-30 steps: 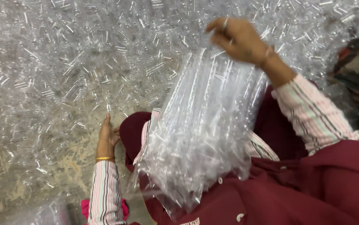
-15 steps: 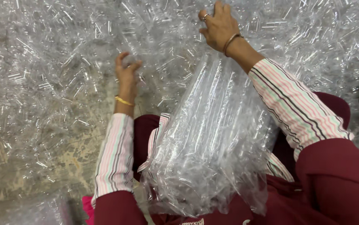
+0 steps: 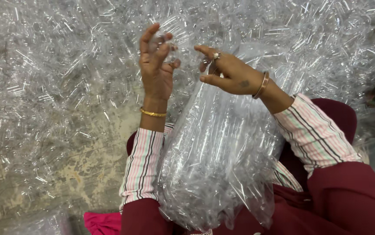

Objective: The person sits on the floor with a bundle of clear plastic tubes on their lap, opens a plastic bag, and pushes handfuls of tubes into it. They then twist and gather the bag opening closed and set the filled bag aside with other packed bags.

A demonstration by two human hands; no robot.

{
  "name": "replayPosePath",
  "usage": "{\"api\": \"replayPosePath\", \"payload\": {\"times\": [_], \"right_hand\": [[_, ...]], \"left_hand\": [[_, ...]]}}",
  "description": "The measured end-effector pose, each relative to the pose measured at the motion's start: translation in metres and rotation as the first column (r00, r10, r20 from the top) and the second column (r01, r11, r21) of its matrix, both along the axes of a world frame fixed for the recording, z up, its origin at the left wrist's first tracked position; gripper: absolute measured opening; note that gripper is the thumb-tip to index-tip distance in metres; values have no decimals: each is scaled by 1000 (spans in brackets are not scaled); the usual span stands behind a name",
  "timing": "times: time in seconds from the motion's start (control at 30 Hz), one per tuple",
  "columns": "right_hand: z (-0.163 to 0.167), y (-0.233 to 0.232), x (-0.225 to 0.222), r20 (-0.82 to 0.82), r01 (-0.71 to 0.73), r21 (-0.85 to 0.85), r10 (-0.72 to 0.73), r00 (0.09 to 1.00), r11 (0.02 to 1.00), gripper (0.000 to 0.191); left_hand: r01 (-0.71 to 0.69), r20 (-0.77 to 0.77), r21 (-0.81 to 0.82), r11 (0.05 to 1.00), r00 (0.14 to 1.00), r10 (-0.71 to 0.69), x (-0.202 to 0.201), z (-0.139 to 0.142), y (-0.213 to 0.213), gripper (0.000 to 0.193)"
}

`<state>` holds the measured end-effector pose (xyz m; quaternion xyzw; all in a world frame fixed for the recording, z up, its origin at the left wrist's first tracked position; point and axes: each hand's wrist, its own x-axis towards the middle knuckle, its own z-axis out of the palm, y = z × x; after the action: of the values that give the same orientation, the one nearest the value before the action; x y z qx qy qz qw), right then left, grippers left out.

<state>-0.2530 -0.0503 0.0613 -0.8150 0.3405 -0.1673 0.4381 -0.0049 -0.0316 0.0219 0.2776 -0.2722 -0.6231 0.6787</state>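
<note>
Clear plastic filled the view: a tall transparent bag [image 3: 222,156], packed with long clear tubes standing roughly upright, rested in the lap of a seated person in a maroon garment [image 3: 348,200] with striped cuffs. Loose clear tubes [image 3: 57,69] lay heaped across the grey floor [image 3: 78,165] on every side. At the bag's mouth, the left hand [image 3: 156,65] was raised with its fingers curled partly together around a few short clear pieces, held loosely rather than clamped; a thin gold bangle [image 3: 152,113] circled the wrist. The right hand [image 3: 229,74], wearing a ring and a copper-coloured bangle [image 3: 261,85], pinched the upper edge of the bag between thumb and fingers. A pink cloth [image 3: 102,223] showed at the lower edge beside the left sleeve.

Judged from this arrangement, filling would go best if the right hand kept the mouth held wide and taut, and if the left hand turned its pieces parallel to those already inside before release, so that none lodged crosswise or slipped outside the film. The bag should remain braced against the lap to prevent tipping.
</note>
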Motion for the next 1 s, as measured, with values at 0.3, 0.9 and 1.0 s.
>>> {"api": "replayPosePath", "payload": {"times": [0.3, 0.9, 1.0], "right_hand": [[3, 7, 11, 131, -140, -300, 186, 974, 944, 99], [-12, 0, 0, 333, 79, 382, -218, 917, 921, 56], [-8, 1, -1, 248, 91, -134, -56, 967, 987, 57]], "left_hand": [[276, -171, -73, 958, 943, -285, 9, 19, 23, 55], [-131, 352, -357, 925, 898, 263, -18, 30, 32, 78], [7, -212, -413, 911, 972, -104, 12, 36, 33, 59]]}}
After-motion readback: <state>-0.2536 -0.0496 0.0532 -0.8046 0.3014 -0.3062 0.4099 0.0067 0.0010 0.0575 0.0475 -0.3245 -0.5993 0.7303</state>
